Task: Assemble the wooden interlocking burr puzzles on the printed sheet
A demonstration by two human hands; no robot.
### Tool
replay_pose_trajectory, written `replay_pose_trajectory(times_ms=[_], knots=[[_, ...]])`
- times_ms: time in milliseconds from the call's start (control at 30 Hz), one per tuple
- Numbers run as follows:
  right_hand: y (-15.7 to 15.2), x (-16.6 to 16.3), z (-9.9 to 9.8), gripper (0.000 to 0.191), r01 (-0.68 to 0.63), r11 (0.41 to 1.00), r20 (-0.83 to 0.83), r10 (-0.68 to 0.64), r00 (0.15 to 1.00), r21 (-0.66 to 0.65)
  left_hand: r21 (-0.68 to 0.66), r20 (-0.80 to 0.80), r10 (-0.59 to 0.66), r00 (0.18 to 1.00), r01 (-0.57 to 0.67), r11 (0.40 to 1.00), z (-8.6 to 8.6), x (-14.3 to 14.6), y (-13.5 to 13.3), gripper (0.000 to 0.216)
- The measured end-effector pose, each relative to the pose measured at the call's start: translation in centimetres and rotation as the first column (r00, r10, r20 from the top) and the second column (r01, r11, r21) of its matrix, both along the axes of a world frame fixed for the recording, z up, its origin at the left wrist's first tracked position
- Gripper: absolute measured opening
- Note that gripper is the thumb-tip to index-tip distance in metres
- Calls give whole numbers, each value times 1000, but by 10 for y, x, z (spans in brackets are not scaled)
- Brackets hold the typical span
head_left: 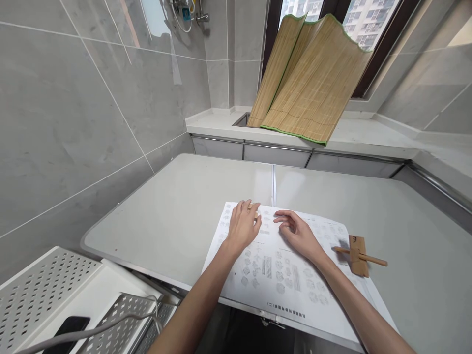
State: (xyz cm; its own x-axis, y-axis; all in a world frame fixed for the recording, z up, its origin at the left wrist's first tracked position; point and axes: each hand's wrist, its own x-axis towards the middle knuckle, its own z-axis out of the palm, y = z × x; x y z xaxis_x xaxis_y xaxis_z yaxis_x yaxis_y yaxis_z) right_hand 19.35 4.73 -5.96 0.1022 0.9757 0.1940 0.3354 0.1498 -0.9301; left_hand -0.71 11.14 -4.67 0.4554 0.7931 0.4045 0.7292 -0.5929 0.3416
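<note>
A printed sheet of diagrams (283,275) lies on the grey table (177,211) in front of me. My left hand (243,227) rests on the sheet's far left part, fingers curled over a small wooden piece (254,210) that shows only partly under them. My right hand (298,231) lies just to its right on the paper, fingers loosely bent and apart, nothing visible in it. A wooden cross-shaped assembly (358,254), a flat block with a rod through it, sits on the sheet's right edge, apart from both hands.
A folded bamboo mat (306,83) leans against the window on the counter behind the table. At lower left stands a white perforated metal rack (44,290) with a black phone (68,328) and a grey cable (110,327). Tiled walls close in left and right.
</note>
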Motion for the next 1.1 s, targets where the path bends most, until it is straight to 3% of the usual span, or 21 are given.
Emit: replay_pose_trajectory(times_ms=[200, 467, 733, 867, 967, 1100], knots=[[-1, 0, 2, 36, 17, 1000, 10, -16, 1000, -27, -20, 48, 146, 988, -145, 989, 2, -14, 7, 37], [-2, 2, 0, 32, 7, 1000, 14, -6, 1000, -22, -90, 11, -77, 997, 77, 993, 14, -63, 11, 50], [-3, -1, 6, 29, -19, 1000, 57, 18, 998, 20, -117, 79, 30, 996, -21, 993, 8, -78, 17, 66], [-35, 8, 29, 33, -31, 997, 306, 6, 952, 75, -73, 106, 24, 994, -16, 997, 9, -78, 17, 62], [-73, 30, 50, 28, 19, 989, 470, -85, 878, 144, 4, 93, -31, 995, 30, 1000, 17, -78, 16, 57], [-115, 79, 68, 27, 229, 949, 586, -313, 748, 215, 97, 75, -182, 980, 175, 980, 32, -68, 13, 42]])
